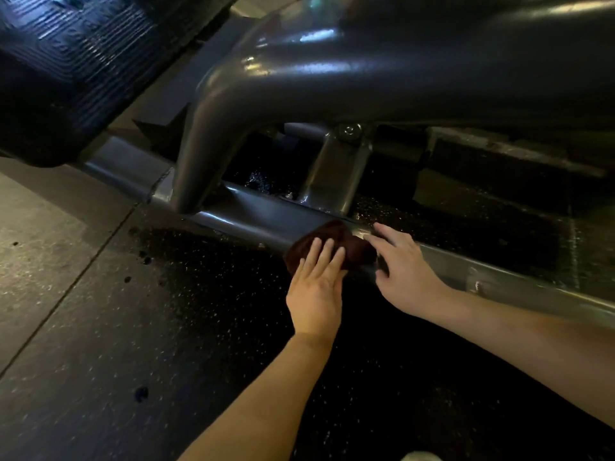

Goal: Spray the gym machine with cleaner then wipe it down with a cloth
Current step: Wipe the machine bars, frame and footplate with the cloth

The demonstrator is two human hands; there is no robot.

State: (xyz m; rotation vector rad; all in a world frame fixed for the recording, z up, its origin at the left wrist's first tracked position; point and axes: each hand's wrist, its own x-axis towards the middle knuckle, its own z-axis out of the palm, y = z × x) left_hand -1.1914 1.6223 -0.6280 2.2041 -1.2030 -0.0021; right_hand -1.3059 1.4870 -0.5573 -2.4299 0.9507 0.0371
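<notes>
My left grip (316, 291) lies flat with its fingers straight and close together, pressing the dark cloth (357, 249) onto the low frame rail (253, 224) of the gym machine (366, 78). The cloth sits bunched over the top of that rail, right of the spot where the thick curved tube (213, 134) comes down to meet it. My right grip (411, 274) is spread and relaxed, its fingertips touching the rail just beside the cloth's right edge, and it holds nothing that I can see.

I judge the spraying here to be done. The rail shines wet, and fine droplets speckle the dark floor (199, 311) on both the near and far sides of it. So I am in the wiping part, down at the base. The rail running off to the right, the curved tube and the ribbed pad (76, 61) at far left look left to do, though I cannot tell for sure.

By count there are one cloth, one machine, my two grips and one bolt (349, 130) on the far bracket. No spray bottle is in view.
</notes>
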